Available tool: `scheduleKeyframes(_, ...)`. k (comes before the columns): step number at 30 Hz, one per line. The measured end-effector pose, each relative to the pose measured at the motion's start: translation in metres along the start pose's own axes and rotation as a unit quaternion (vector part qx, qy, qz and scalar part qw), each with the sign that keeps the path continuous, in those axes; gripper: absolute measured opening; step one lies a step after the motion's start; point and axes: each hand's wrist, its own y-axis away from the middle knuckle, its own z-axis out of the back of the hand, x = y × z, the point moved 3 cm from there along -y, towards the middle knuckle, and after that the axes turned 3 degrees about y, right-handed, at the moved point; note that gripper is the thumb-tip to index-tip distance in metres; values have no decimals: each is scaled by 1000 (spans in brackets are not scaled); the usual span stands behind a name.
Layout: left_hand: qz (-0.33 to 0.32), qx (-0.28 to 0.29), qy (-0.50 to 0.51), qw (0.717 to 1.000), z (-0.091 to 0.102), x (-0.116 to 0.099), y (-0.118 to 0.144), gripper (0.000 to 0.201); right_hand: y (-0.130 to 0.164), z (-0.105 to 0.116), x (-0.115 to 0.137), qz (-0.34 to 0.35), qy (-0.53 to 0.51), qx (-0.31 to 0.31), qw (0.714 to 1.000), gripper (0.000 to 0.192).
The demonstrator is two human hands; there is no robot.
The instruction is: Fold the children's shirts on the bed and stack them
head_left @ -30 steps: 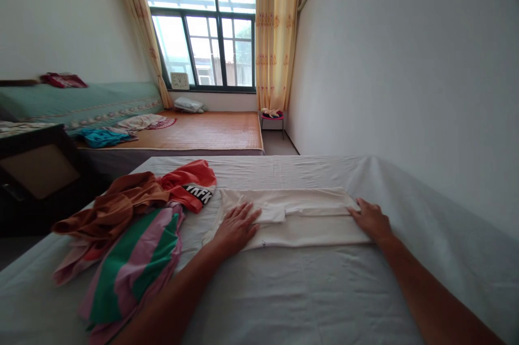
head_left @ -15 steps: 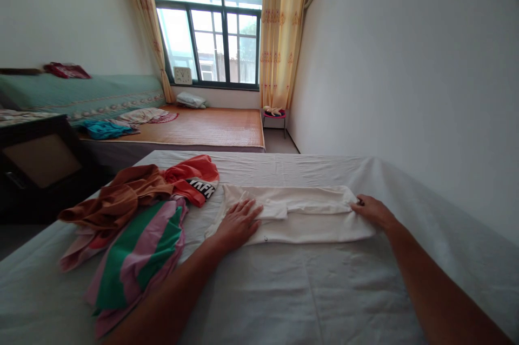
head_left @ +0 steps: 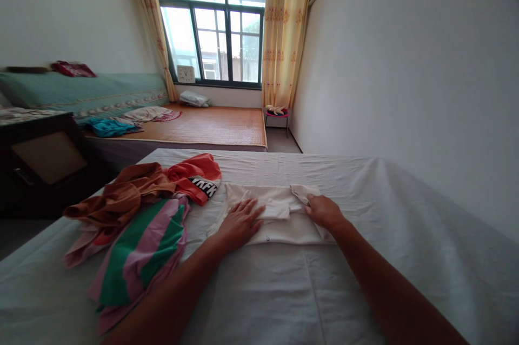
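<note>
White garment (head_left: 279, 229) lies on the bed sheet (head_left: 365, 291) beside the clothes pile (head_left: 138, 226); my left hand (head_left: 239, 221) presses it flat, open; right hand (head_left: 322, 210) pinches the folded-over end; loose grip risks the fold slipping crooked.

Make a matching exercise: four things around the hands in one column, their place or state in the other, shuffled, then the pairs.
1. left hand
2. right hand
3. striped garment
4. clock

A. on the window sill
B. flat on the cream garment's left part
C. crumpled at the white sheet's left side
D. gripping the garment's folded-over right end

Pairs: 1-B, 2-D, 3-C, 4-A
</note>
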Motion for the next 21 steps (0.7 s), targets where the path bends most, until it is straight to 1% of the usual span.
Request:
scheduleKeyframes(2, -1, -3, 2, 1000, 0, 0, 0, 48, 1, -1, 8, -5, -19, -6, 1000, 33)
scheduleKeyframes(3, -2, -5, 1, 1000, 0, 0, 0, 48, 2, -1, 10, 2, -50, 6, 999, 38)
scheduleKeyframes(5, -2, -8, 0, 1000, -1, 1, 0, 48, 3, -1, 12, 26, -150, 60, 986, 48)
scheduleKeyframes(6, -3, -8, -1, 1000, -1, 1, 0, 48, 4, -1, 9, 40, -198, 86, 976, 49)
scheduleKeyframes(7, -3, -7, -2, 1000, -1, 1, 0, 48, 4, 0, 3, 48, -223, 98, 969, 49)
scheduleKeyframes(8, -4, -6, -2, 1000, -1, 1, 1, 48, 5, 1, -6, 42, -220, 89, 971, 48)
scheduleKeyframes(9, -4, -4, -3, 1000, 0, 0, 1, 47, 5, 1, -18, 24, -189, 63, 980, 46)
scheduleKeyframes(11, -4, -2, -6, 1000, 1, -1, 1, 47, 7, -1, -45, -29, -99, 13, 995, 44)
scheduleKeyframes(12, -4, -2, -6, 1000, 1, -1, 1, 47, 9, -5, -57, -54, -70, 8, 996, 44)
scheduleKeyframes(13, -4, -2, -5, 1000, 1, -2, 1, 47, 11, -11, -67, -71, -62, 19, 995, 45)
scheduleKeyframes(16, -3, -3, 3, 1000, 0, -1, 1, 46, 17, -31, -82, -67, -109, 68, 990, 42)
scheduleKeyframes(19, -3, -8, 12, 1000, -1, 2, 3, 45, 20, -41, -82, -37, -167, 57, 984, 32)
scheduleKeyframes(21, -12, -14, 25, 1000, 1, 3, 4, 43, 20, -39, -79, -25, -210, 33, 977, 25)
